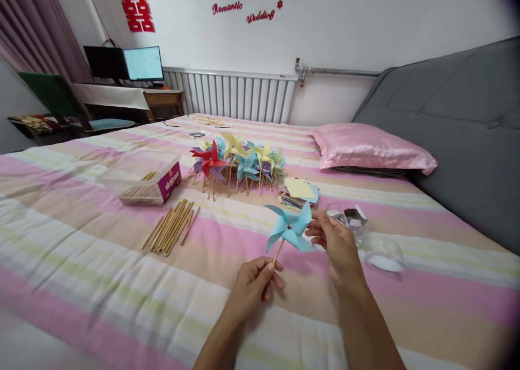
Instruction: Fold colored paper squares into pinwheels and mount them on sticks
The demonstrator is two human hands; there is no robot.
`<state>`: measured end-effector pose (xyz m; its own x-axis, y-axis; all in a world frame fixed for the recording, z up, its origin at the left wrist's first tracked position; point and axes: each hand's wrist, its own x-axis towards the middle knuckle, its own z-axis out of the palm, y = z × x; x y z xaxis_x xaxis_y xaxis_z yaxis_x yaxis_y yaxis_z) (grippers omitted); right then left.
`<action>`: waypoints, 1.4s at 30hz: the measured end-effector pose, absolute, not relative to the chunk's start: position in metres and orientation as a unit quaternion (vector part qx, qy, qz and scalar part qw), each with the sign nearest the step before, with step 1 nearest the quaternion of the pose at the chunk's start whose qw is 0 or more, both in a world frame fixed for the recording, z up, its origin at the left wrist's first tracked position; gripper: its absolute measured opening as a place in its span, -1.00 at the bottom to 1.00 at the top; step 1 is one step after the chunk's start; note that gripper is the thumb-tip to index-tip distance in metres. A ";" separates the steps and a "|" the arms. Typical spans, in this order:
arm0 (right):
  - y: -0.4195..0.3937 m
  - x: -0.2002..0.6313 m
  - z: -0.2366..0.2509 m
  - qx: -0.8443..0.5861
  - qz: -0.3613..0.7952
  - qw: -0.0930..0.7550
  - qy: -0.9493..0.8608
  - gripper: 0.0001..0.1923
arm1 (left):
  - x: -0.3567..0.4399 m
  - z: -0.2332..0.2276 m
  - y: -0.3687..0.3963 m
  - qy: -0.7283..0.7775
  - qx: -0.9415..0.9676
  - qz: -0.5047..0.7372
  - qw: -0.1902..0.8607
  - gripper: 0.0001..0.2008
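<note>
Two bare forearms, no sleeves, left hand [252, 283], right hand [340, 246]

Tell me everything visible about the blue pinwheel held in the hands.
The blue pinwheel looks like folded light-blue paper, with pointed blades pinned at a small centre stud to a thin wooden stick. It is held above the striped bedsheet, stick tilted. The left hand pinches the stick's lower end; the right hand touches a blade's edge.
</note>
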<state>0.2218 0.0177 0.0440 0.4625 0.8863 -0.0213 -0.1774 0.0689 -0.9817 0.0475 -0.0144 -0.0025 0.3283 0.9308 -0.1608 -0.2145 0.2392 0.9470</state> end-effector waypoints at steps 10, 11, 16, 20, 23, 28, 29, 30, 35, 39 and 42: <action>0.012 0.205 0.043 -0.465 0.512 0.583 -0.426 -0.63 | 0.049 0.001 -0.014 0.389 0.440 0.436 0.682 -0.67; 0.012 0.203 0.043 -0.469 0.508 0.586 -0.422 -0.64 | 0.049 0.000 -0.013 0.387 0.445 0.432 0.681 -0.67; 0.012 0.201 0.040 -0.489 0.496 0.591 -0.407 -0.67 | 0.049 -0.004 -0.014 0.389 0.453 0.421 0.683 -0.68; 0.013 0.202 0.039 -0.492 0.492 0.592 -0.407 -0.67 | 0.049 -0.004 -0.015 0.387 0.448 0.418 0.689 -0.69; 0.014 0.201 0.038 -0.501 0.486 0.592 -0.403 -0.66 | 0.050 -0.004 -0.015 0.384 0.443 0.417 0.695 -0.70; 0.015 0.199 0.039 -0.495 0.489 0.607 -0.385 -0.71 | 0.050 -0.005 -0.016 0.384 0.458 0.406 0.691 -0.69; 0.014 0.198 0.039 -0.492 0.490 0.609 -0.383 -0.73 | 0.050 -0.005 -0.016 0.385 0.460 0.405 0.690 -0.69; 0.014 0.198 0.039 -0.490 0.490 0.611 -0.383 -0.74 | 0.050 -0.005 -0.016 0.387 0.461 0.404 0.689 -0.69; 0.014 0.197 0.038 -0.495 0.475 0.613 -0.391 -0.74 | 0.049 -0.006 -0.015 0.383 0.470 0.403 0.686 -0.68; 0.014 0.196 0.038 -0.502 0.466 0.616 -0.389 -0.73 | 0.048 -0.005 -0.015 0.379 0.477 0.401 0.684 -0.67; 0.013 0.195 0.039 -0.505 0.463 0.619 -0.384 -0.74 | 0.049 -0.005 -0.015 0.378 0.473 0.402 0.687 -0.67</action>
<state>0.1948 0.0134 0.0394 0.2764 0.9610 0.0086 -0.1850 0.0620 -0.9808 0.0486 -0.0150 -0.0049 0.3902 0.9102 -0.1390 -0.1954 0.2294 0.9535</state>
